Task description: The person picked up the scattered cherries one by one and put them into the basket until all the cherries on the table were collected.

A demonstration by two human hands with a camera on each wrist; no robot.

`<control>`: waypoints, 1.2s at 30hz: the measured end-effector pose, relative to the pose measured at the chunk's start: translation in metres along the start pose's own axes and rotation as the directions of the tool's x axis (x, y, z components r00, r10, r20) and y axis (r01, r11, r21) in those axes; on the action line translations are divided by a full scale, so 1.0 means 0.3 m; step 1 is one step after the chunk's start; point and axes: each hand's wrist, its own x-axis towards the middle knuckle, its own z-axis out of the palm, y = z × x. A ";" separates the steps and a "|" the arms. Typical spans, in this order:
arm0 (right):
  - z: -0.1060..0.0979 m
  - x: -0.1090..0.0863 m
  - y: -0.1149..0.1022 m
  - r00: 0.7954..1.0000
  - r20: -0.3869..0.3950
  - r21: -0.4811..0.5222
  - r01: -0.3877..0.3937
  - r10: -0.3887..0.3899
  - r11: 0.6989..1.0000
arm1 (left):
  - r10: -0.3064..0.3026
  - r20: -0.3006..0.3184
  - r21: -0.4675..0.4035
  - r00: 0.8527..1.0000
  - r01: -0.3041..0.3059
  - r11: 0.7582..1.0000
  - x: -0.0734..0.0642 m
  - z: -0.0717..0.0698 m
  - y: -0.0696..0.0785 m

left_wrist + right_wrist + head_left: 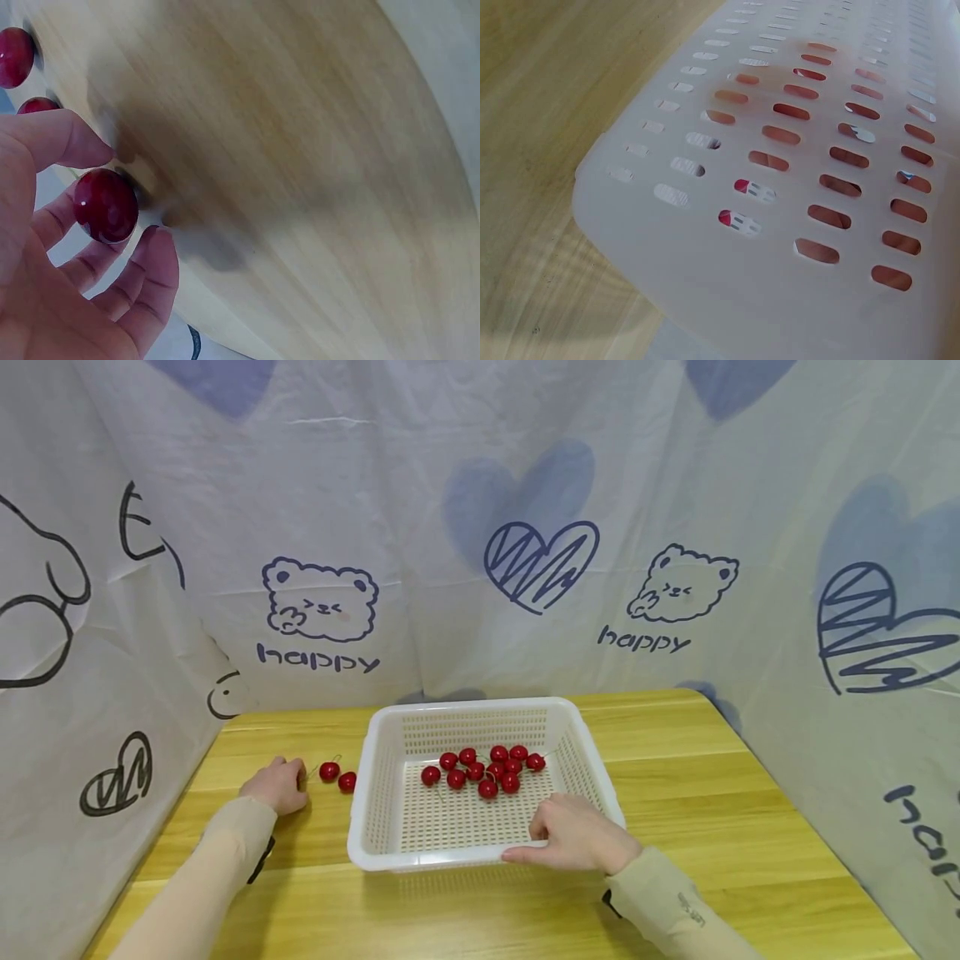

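Observation:
On the left of the table is my left hand (277, 785), its thumb and fingers curved around a red cherry (106, 206); the head view hides this cherry. Two more cherries (329, 771) lie between that hand and a white plastic basket (431, 860). My right hand (573, 833) grips the basket's near rim toward its right corner, thumb along the outside and fingers inside. Through the slots in the basket wall (705, 277), the right wrist view shows bits of those fingers. Several cherries (487, 789) with thin stems sit on the basket floor.
A wooden table (697, 827) with rounded far corners bears everything. Pale cloth (442, 635) printed with hearts, bears and the word "happy" hangs behind it and along both sides. The basket's raised walls surround the cherries inside.

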 end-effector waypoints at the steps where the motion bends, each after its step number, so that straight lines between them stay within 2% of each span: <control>1: 0.000 0.000 -0.001 1.000 0.001 0.001 0.000 0.000 1.000 | 0.002 0.003 -0.003 1.000 -0.002 1.000 0.000 0.002 -0.001; 10: 0.001 0.003 -0.005 1.000 0.007 0.009 -0.005 0.005 1.000 | 0.005 0.040 -0.022 0.999 -0.004 1.000 0.005 0.020 -0.008; 21: -0.001 0.003 -0.005 1.000 0.010 0.008 -0.007 0.007 1.000 | -0.013 0.070 -0.005 0.997 0.013 1.000 -0.012 0.006 -0.009; 29: -0.003 0.001 -0.005 1.000 0.012 0.006 -0.012 0.012 1.000 | 0.003 0.058 -0.016 0.998 -0.002 1.000 -0.028 -0.015 -0.028; 36: -0.005 0.001 -0.004 1.000 0.010 0.013 -0.006 0.006 1.000 | 0.018 0.028 -0.028 0.999 -0.017 0.999 -0.037 -0.034 -0.024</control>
